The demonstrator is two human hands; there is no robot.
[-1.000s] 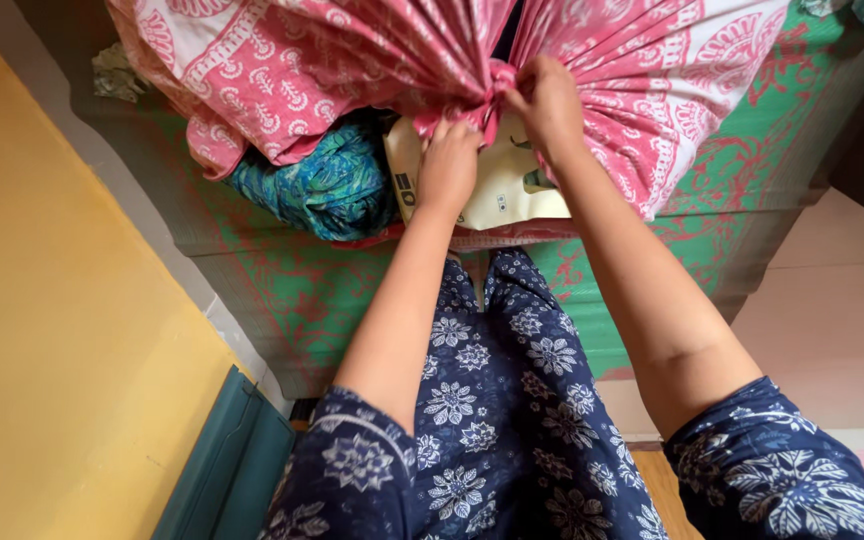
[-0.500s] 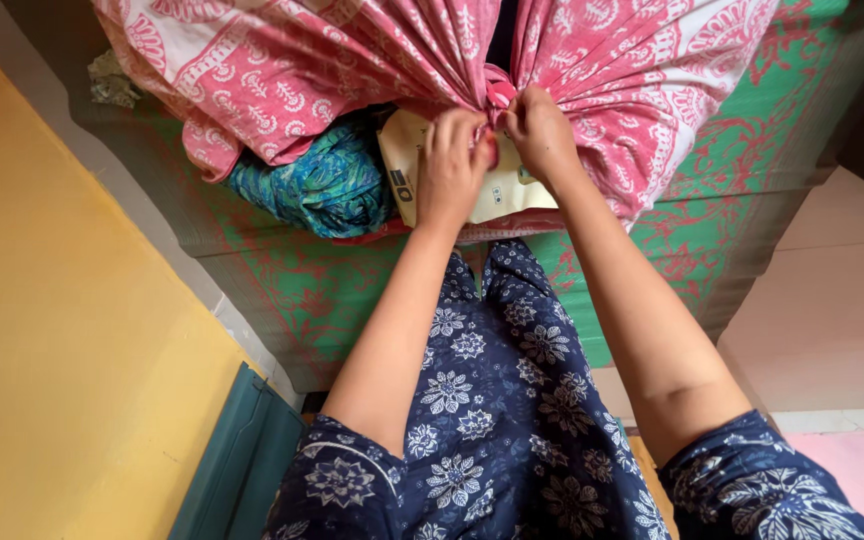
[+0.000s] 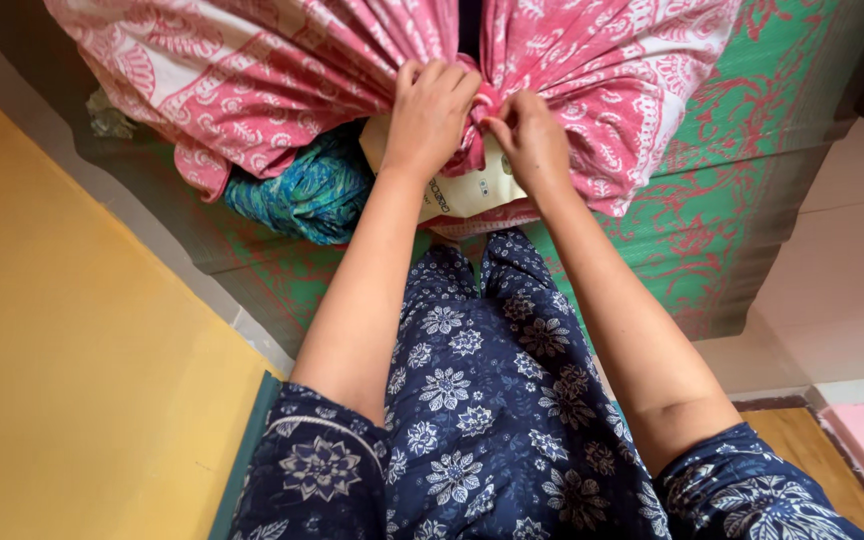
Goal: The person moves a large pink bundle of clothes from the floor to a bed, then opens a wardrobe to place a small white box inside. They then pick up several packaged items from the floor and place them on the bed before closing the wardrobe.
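- My left hand (image 3: 430, 110) and right hand (image 3: 529, 138) each grip the pink cloth (image 3: 252, 80) at its knot (image 3: 479, 110), top centre; both clenched
- Best to pull evenly; keep the ends tight

hands: 2 – left hand (image 3: 427, 115), right hand (image 3: 527, 140) | pink patterned cloth (image 3: 252, 70): 1 | teal fabric bundle (image 3: 302, 195), under cloth: 1 | cream bag (image 3: 467, 190), under cloth: 1 | green mat (image 3: 742, 190): 1
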